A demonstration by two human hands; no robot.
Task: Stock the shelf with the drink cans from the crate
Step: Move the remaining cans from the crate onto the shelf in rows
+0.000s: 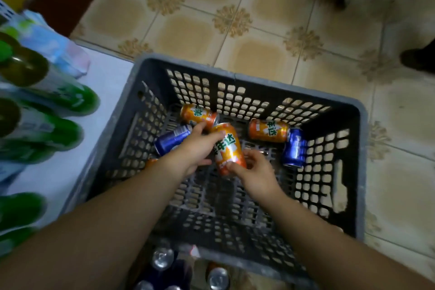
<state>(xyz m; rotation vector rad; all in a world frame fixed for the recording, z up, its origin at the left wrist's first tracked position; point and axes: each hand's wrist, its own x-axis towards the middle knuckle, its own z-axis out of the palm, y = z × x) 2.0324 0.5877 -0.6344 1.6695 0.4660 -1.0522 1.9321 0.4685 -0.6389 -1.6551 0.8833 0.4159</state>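
A dark grey slatted crate (247, 77) stands on the tiled floor. Inside it, my left hand (195, 148) and my right hand (254, 172) both grip one orange can (229, 148) held above the crate's bottom. A second orange can (197, 114) lies behind my left hand and a third orange can (268, 130) lies to the right. One blue can (171, 139) lies under my left fingers and another blue can (294, 148) leans near the right wall. A bit of orange (150, 161) shows left of my left wrist.
A white shelf (103, 92) at the left carries green bottles (58, 94) and a pale packet (56, 45). Several upright cans (162, 258) stand below the crate's near edge. A dark shoe (419, 59) is on the floor at the far right.
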